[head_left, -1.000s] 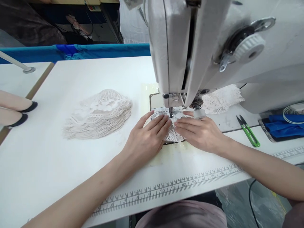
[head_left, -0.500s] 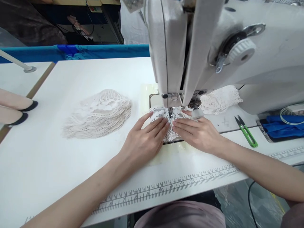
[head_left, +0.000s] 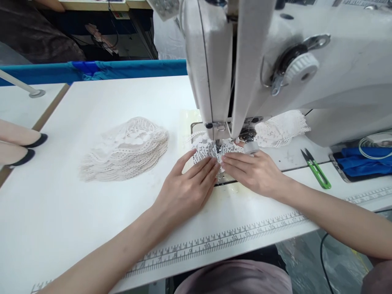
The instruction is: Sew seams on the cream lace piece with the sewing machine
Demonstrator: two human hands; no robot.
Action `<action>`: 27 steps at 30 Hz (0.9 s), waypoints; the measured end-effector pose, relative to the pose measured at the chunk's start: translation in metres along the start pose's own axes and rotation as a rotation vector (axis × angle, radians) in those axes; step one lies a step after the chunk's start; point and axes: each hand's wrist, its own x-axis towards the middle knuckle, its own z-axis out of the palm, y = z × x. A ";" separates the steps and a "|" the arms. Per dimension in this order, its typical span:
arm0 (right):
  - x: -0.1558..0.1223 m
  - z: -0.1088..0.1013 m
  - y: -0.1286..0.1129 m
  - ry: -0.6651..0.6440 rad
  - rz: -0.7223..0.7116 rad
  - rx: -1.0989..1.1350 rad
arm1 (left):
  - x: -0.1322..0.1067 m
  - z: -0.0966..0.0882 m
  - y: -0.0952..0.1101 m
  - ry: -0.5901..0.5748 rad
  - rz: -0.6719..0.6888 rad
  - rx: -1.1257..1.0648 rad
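Observation:
A white lace piece (head_left: pixel 200 148) lies under the presser foot (head_left: pixel 218 145) of a sewing machine (head_left: pixel 211 73). My left hand (head_left: pixel 188 183) rests flat with fingers stretched out, its fingertips on the lace's near left edge. From the right, my right hand (head_left: pixel 255 171) lays its extended fingers on the lace close to the foot; part of its thumb or index finger is hidden behind the machine's parts. Both hands are open and press on the lace without gripping it. More lace (head_left: pixel 281 128) lies behind the needle area, to the right.
A stack of lace pieces (head_left: pixel 128 151) sits on the white table (head_left: pixel 101 220) at left. Green thread snips (head_left: pixel 317 168) and a phone with blue cloth (head_left: pixel 364 163) lie at right. A ruler tape (head_left: pixel 214 245) runs along the front edge. Mannequin-like pale fingers with black tips (head_left: pixel 21 145) jut in from the left.
The lace has moved away from me under the presser foot, and less of it shows on the near side. My hands stay in nearly the same place. The view has shifted slightly.

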 end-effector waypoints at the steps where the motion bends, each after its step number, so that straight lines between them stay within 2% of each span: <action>1: 0.000 0.000 0.000 -0.005 0.002 -0.005 | 0.000 0.000 0.001 -0.003 -0.001 0.000; 9: 0.000 0.004 0.004 -0.044 0.025 -0.066 | 0.004 0.007 -0.006 -0.008 -0.048 -0.018; 19: -0.001 0.002 -0.001 -0.052 0.149 0.041 | -0.001 0.004 -0.001 -0.008 -0.081 -0.050; 27: 0.004 0.001 0.000 -0.094 0.150 -0.051 | 0.002 0.005 -0.007 -0.027 -0.088 -0.005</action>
